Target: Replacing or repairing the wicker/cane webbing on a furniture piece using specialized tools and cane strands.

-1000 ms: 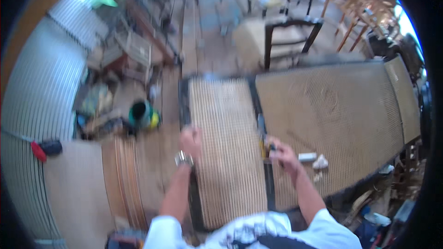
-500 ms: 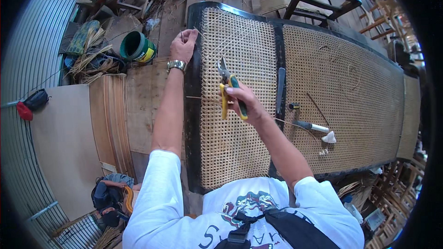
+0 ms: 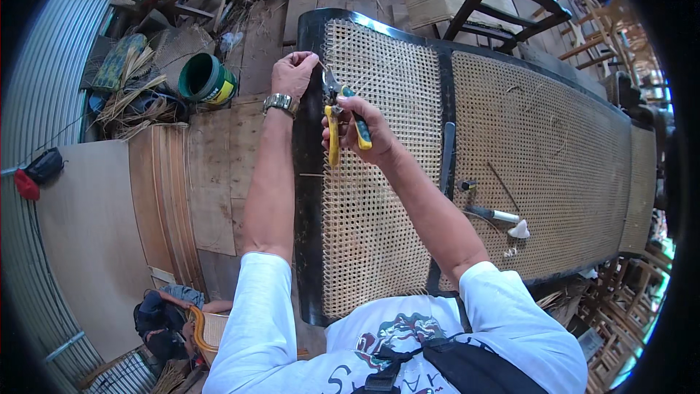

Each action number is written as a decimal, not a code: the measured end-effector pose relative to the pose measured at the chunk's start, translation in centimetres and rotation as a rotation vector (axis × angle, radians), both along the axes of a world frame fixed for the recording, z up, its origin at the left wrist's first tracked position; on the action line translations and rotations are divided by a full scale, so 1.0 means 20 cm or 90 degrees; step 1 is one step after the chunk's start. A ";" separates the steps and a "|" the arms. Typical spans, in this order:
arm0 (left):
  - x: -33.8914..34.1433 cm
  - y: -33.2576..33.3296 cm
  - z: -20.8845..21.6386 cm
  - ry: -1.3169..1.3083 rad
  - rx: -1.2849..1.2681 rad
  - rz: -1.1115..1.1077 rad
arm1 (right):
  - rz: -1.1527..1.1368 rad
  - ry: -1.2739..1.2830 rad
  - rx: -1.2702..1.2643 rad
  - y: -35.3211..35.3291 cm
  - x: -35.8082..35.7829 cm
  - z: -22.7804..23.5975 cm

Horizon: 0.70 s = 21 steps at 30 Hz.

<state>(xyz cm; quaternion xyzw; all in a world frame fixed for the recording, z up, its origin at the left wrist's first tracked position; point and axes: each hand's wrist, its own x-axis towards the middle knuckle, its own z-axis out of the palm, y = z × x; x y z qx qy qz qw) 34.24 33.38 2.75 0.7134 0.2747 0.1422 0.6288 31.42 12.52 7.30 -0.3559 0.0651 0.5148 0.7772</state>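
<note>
My right hand [image 3: 362, 125] is closed around pruning shears [image 3: 334, 125] with yellow and green handles. The metal blades point away from me, over the left edge of a woven cane panel [image 3: 379, 211] in a dark wooden frame [image 3: 309, 248]. Just left of the blades, my left hand [image 3: 293, 73] pinches a thin cane strand [image 3: 321, 66] at the frame's edge. The strand reaches toward the blades; whether they touch it is too small to tell. Another short strand [image 3: 312, 175] sticks out across the frame farther down.
On the panel lie a flat blade-like tool [image 3: 447, 157], a hammer [image 3: 496, 214], a thin stick [image 3: 503, 186] and a white lump [image 3: 519, 230]. A green bucket [image 3: 208, 79] stands on the floor at left. Chairs surround the far side; another person [image 3: 171, 321] works at lower left.
My right hand has moved the shears left and away from me, bringing their blades beside my left fingertips. My left hand stays near the frame edge, still pinching.
</note>
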 end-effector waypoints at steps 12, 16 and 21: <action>-0.01 -0.01 -0.01 -0.043 -0.100 0.039 | -0.029 -0.181 -0.095 0.12 0.06 0.06; 0.00 -0.02 -0.01 -0.063 -0.087 0.060 | -0.014 -0.245 -0.143 0.04 0.06 0.06; -0.20 0.09 0.06 0.104 0.170 0.214 | 0.017 -0.757 -0.558 -0.43 0.05 0.15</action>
